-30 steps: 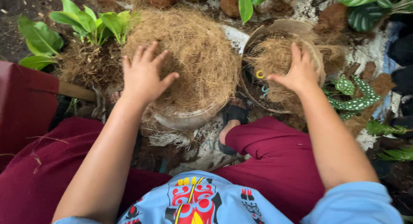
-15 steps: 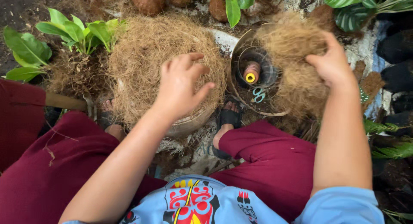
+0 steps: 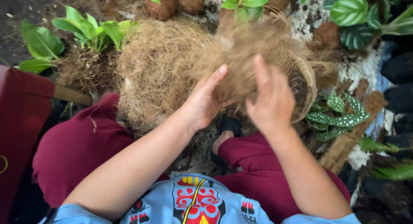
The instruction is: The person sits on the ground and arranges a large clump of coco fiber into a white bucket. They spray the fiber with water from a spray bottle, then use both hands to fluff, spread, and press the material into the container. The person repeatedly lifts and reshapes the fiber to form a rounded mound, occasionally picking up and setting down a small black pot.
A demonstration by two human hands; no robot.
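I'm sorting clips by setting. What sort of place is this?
Probably a plant nursery or garden work spot on the ground: a heap of coconut fibre, small leafy plants with fibre-wrapped roots, and both hands holding a fibre clump.

Both hands press a clump of coconut fibre (image 3: 243, 60) between them: the left hand (image 3: 204, 101) cups its near left side, the right hand (image 3: 271, 99) its right, fingers (image 3: 260, 71) spread upward. A larger mound of coconut fibre (image 3: 155, 69) lies just left. A spotted-leaf plant (image 3: 340, 112) sits to the right, above maroon trousers (image 3: 77, 146).
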